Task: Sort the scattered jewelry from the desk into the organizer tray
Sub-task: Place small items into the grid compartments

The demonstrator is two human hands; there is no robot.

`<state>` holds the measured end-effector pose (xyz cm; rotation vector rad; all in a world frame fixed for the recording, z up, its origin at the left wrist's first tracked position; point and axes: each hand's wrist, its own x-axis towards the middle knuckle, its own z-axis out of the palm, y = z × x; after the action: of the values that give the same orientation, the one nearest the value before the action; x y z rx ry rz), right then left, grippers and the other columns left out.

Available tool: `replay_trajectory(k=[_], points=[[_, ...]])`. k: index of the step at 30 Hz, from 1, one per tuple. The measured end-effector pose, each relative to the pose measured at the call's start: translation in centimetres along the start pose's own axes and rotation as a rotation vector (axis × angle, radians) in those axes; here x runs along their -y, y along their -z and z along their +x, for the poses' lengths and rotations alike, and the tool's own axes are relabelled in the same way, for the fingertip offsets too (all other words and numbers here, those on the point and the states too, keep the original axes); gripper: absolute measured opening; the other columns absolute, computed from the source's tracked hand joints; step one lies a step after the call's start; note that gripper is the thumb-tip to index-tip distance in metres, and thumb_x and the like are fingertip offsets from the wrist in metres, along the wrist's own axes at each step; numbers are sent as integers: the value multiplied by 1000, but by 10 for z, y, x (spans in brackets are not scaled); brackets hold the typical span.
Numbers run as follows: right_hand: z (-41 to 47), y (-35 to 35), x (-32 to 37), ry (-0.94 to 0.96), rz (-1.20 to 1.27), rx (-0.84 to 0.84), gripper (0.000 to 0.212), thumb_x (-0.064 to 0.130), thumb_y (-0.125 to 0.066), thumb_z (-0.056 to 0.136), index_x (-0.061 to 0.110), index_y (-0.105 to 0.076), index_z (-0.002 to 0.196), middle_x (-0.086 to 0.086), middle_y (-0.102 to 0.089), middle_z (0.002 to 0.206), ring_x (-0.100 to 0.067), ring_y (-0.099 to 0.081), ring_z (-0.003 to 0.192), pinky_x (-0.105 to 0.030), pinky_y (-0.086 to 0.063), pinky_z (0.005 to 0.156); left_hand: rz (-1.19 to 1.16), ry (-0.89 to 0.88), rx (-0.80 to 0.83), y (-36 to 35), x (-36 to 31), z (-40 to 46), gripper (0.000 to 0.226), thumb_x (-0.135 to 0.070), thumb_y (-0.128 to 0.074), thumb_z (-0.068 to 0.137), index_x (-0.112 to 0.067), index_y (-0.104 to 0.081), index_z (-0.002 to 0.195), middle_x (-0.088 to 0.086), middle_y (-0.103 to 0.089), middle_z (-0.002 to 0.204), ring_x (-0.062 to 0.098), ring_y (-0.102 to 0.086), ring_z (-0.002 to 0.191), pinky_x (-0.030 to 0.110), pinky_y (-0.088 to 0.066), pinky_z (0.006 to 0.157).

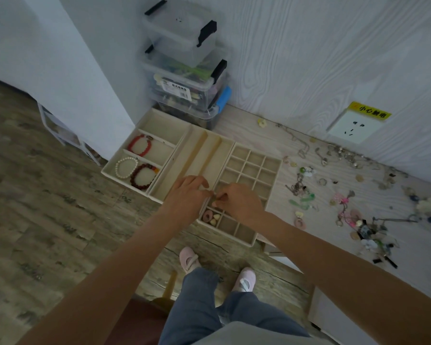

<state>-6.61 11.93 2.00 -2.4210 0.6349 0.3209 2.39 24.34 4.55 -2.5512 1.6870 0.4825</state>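
Three beige organizer trays sit side by side on the desk. The left tray holds a red bracelet, a pearl bracelet and a dark red bracelet. The grid tray has pink and pale pieces in a near-left cell. My left hand and right hand meet over the grid tray's near-left corner, fingertips pinching one small item that is too small to make out. Scattered jewelry lies on the desk to the right.
A middle tray with long slots lies between the other two. Stacked clear storage boxes stand behind the trays against the wall. A wall socket with a yellow label is at the right. The desk's front edge runs just below the trays.
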Motion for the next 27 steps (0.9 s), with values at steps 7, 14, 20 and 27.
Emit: replay_trajectory(k=[7,14,20,27], points=[[22,42,-20,-10,123,-207,23,11,-48,93,1,-68,96,-15,-67,93,-28,-62,85,-32,-46,74,-101,48,-101,22,4,40,52,-2,-48,85,-23,-48,134,-4,-35,143,16,-26,135,30,-22,107],[83,83,-66,-109,60,-321,45,23,-44,98,10,-36,140,-14,-34,144,-29,-32,132,-35,-28,104,-80,3,21,32,4,109,66,-33,-49,94,-18,-15,149,-1,-14,157,18,-12,144,35,-14,114],[131,95,-96,-129,-69,-136,60,22,-40,100,14,-8,150,-14,-1,158,-28,-8,145,-36,-8,117,-47,-11,104,21,4,127,74,-38,-49,94,-20,-5,151,-4,-1,159,16,-2,146,38,-10,116],[139,86,-100,-75,-176,-218,30,0,-45,91,-1,-53,120,-20,-45,127,-34,-43,118,-36,-34,99,-62,2,136,20,4,129,70,-27,-49,95,-21,-6,151,-5,1,159,14,-1,146,37,-9,117]])
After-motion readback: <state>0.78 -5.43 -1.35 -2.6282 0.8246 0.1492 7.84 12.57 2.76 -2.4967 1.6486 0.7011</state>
